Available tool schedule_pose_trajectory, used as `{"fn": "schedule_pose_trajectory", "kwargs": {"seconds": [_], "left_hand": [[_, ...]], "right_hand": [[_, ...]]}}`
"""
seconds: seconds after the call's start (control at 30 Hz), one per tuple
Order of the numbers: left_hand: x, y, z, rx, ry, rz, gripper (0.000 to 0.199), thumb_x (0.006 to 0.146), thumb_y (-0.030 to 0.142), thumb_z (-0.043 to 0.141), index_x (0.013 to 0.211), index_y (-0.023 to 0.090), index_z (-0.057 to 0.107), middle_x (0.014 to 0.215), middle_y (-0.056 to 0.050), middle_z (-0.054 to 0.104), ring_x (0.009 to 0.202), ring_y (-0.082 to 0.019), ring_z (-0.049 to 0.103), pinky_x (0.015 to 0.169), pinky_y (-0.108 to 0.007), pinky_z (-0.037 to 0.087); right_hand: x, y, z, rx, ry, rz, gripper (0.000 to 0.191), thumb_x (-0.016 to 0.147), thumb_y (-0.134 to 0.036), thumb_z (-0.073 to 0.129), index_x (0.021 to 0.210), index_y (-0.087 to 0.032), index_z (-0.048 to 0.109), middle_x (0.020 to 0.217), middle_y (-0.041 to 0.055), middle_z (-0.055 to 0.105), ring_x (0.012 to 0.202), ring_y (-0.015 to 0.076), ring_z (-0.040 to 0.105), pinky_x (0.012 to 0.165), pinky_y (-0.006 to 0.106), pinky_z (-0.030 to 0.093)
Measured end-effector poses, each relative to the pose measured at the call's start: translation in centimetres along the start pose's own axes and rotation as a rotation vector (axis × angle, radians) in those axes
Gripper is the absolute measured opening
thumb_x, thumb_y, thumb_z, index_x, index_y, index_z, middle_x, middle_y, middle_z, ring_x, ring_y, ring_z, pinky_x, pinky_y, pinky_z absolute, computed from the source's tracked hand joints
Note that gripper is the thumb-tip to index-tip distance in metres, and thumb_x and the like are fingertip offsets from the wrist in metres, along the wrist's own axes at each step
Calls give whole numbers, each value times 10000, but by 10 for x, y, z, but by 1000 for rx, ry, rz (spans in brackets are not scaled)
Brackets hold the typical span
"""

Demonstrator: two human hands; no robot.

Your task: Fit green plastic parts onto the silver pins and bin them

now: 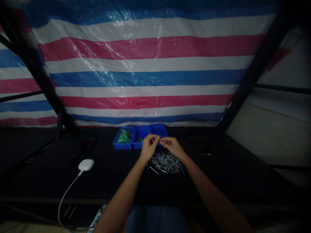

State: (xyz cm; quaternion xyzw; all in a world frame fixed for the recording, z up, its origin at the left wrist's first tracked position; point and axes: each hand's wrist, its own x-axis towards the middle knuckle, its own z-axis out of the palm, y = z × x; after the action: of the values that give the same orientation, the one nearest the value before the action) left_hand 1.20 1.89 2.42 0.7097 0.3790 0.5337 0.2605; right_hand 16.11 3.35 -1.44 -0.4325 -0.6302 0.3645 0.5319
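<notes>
My left hand (150, 145) and my right hand (171, 145) meet over the front of the blue bins, fingers pinched close together. Thin metal pieces show between the fingertips, too small to make out which hand grips which. Under and in front of my hands lies a loose pile of shiny metal nails or screws (166, 162) on the black table. The left blue bin (123, 146) holds green pieces in clear plastic (124, 136). A few green bits lie in the middle bin (142, 130); my hands partly cover it and the right bin (158, 127).
A white rounded device (86, 164) with a white cable stands on the black table (111, 181) at the left. Dark flat objects lie at the left and right (204, 149). Behind hangs a striped plastic sheet (145, 77) between black frame posts.
</notes>
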Motion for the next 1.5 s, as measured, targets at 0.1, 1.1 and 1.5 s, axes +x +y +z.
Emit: {"fn": "schedule_pose_trajectory", "kwargs": {"seconds": [0.1, 1.1, 1.5], "left_hand": [[0, -1, 1, -6, -12, 6, 273, 777, 372, 529, 773, 126, 646, 708, -27, 566, 535, -87, 435, 512, -211, 332], [-5, -7, 11, 37, -177, -14, 294, 793, 369, 499, 850, 131, 661, 726, -44, 628, 536, -97, 443, 516, -212, 344], [-5, -5, 9, -23, -103, -42, 262, 777, 365, 528, 830, 130, 630, 725, -33, 615, 545, -93, 455, 528, -208, 364]], "right_hand": [[2, 4, -2, -17, -11, 0, 339, 634, -445, 632, 751, -127, 651, 512, -8, 536, 449, 92, 454, 454, 221, 330], [-5, -32, -10, 304, 50, 45, 305, 705, -359, 589, 940, -176, 653, 586, -40, 487, 362, 16, 309, 357, 195, 211], [-4, -32, -12, 294, 95, 48, 322, 675, -401, 614, 881, -158, 656, 591, -31, 486, 373, 21, 313, 359, 194, 228]]}}
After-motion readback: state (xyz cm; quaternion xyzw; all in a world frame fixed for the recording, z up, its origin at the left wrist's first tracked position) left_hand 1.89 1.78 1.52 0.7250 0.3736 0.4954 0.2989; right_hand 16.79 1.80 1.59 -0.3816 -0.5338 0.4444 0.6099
